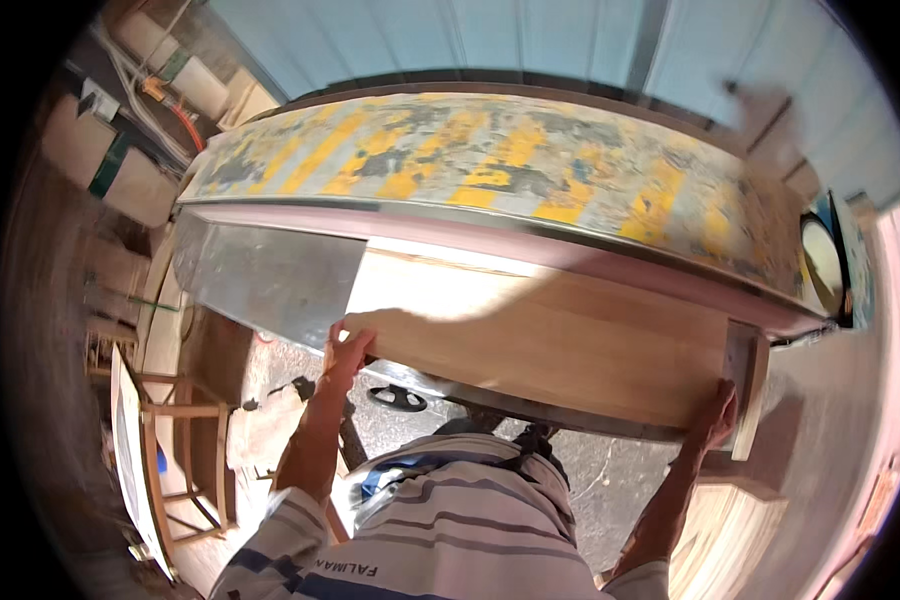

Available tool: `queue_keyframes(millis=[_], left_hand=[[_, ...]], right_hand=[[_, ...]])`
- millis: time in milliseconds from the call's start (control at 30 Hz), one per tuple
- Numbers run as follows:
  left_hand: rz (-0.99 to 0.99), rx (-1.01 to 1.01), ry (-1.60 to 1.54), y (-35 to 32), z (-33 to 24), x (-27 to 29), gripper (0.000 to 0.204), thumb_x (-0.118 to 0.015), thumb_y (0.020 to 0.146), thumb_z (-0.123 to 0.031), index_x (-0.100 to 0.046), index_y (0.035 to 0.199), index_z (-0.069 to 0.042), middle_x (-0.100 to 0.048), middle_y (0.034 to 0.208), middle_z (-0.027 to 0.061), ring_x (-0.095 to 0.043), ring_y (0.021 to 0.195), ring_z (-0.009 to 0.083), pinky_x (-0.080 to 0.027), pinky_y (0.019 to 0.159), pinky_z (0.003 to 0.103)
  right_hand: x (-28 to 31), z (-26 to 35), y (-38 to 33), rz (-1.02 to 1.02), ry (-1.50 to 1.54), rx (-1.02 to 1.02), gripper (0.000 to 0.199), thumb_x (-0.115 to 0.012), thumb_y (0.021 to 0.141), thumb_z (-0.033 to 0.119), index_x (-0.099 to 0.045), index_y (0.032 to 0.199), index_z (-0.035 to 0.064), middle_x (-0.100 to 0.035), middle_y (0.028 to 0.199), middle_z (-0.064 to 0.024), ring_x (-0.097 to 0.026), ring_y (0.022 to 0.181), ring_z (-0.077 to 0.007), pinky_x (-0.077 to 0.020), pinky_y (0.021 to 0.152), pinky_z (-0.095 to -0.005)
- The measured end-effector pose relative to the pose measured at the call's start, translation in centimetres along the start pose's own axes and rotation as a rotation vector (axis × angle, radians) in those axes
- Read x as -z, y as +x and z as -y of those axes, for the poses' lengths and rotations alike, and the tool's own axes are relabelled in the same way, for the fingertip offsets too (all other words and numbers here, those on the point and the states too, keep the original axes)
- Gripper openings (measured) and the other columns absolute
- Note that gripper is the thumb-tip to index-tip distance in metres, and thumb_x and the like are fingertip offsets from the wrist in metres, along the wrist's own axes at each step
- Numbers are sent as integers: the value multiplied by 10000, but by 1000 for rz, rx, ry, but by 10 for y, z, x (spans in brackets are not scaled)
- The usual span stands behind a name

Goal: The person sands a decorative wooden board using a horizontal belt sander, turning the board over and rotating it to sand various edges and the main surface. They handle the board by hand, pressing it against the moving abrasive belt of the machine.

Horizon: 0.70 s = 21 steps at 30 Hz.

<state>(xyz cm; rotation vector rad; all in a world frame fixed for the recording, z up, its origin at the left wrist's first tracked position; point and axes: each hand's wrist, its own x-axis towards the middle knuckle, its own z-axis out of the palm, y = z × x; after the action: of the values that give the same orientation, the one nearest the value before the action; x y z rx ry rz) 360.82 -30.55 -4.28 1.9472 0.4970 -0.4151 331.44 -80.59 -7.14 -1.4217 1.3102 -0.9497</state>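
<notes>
A wide, pale wooden board [540,330] lies flat along the machine's grey metal table [270,270]. My left hand [348,345] grips its near left corner, the thumb and fingertips closed over the edge. At the near right corner my right hand [718,415] is closed round the edge, its fingers partly hidden. The board's far edge lies against a pinkish strip [470,235] below the machine's long cover [450,155], which is painted in worn yellow and grey stripes. Sunlight falls on the left part of the board, shadow on the rest.
Below the table's near edge is a black handwheel [397,398]. A narrow wooden piece [752,400] stands past the board's right end. Stacked pale boards [725,540] lie low at right, and a wooden frame stand [185,450] is at left. A blue corrugated wall [450,40] rises behind.
</notes>
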Motion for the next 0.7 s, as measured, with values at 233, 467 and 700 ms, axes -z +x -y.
queue_keyframes(millis=[233,467,700], left_hand=[[61,78,-115,91,78,56,522,-617,841,-344,-396,1256,-117,-589,758,57,-531,518,118,-438,404,255],[-86,27,-93,39,57,29,576,-683,784,-281,-360,1246,-160,-518,787,46,-463,632,131,-399,505,285],[-111,33,30,15,25,10,638,-729,734,-340,-424,1255,-136,-518,638,-9,-406,447,49,-290,364,201]], right_hand=[[-40,-27,-33,35,154,139,290,-557,908,240,-615,1013,-24,-597,940,-10,-526,838,-98,-430,745,-247],[-25,0,-9,-28,194,169,262,-524,928,240,-628,915,0,-582,827,20,-498,767,-77,-418,673,-233],[-17,7,-15,-22,140,-9,329,-550,913,317,-625,991,6,-612,878,-10,-528,787,-106,-438,693,-244]])
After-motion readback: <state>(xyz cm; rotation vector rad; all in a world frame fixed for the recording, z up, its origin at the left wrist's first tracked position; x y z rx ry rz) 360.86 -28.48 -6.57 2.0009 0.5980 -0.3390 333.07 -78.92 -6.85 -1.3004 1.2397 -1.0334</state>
